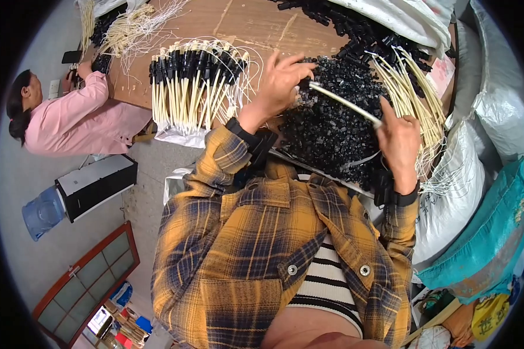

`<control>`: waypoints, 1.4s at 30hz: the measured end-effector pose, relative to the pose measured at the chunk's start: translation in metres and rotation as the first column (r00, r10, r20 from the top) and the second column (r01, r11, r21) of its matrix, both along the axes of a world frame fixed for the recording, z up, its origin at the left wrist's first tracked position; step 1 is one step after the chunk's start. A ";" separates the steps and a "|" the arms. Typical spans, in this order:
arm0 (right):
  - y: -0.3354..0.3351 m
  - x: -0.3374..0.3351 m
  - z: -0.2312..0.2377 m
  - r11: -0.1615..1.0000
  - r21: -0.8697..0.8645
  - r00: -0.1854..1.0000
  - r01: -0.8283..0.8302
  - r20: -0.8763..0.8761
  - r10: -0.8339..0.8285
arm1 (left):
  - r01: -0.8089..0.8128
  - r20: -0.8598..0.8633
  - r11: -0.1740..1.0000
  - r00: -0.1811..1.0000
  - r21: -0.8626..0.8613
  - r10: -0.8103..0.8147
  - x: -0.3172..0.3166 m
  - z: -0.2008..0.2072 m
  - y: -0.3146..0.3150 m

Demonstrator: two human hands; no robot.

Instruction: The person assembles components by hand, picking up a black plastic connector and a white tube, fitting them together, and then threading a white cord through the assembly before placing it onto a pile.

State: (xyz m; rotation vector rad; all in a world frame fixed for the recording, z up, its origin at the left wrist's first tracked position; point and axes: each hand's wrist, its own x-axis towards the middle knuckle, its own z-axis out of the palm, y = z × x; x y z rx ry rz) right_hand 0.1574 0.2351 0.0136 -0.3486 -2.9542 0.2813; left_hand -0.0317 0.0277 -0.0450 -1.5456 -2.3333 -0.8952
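Note:
My left hand [280,82] is closed at the left end of a thin cream tube [346,105], where a small black piece shows by the fingertips. My right hand [400,138] grips the tube's other end, with the thumb raised alongside it. The tube slants down to the right above a wide heap of small black plastic parts [335,131]. Left of my left hand stand rows of cream tubes fitted with black sleeves [195,75], white wires trailing from them. Beyond my right hand lies a bundle of bare cream tubes [410,87] with white wires.
Black cylindrical sleeves [355,29] pile up at the back of the brown table [256,20], beside a white sack [396,20]. Stuffed white sacks [457,192] and a teal sack [483,232] crowd the right side. A person in pink [90,116] works at the left.

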 end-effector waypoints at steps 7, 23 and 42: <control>-0.012 -0.016 -0.011 0.874 -0.481 0.993 -0.071 -0.119 0.016 | 0.211 -0.120 0.977 0.970 -0.033 -0.214 0.043 0.040 0.017; 0.010 0.000 -0.002 -0.075 -0.913 0.899 -0.401 -0.376 -0.223 | -0.107 0.551 0.975 0.810 -0.196 0.200 0.017 0.015 -0.019; -0.055 -0.036 -0.019 0.890 -0.438 0.943 -0.126 -0.332 -0.030 | -0.027 0.406 0.987 0.910 -0.155 0.089 0.042 0.034 -0.001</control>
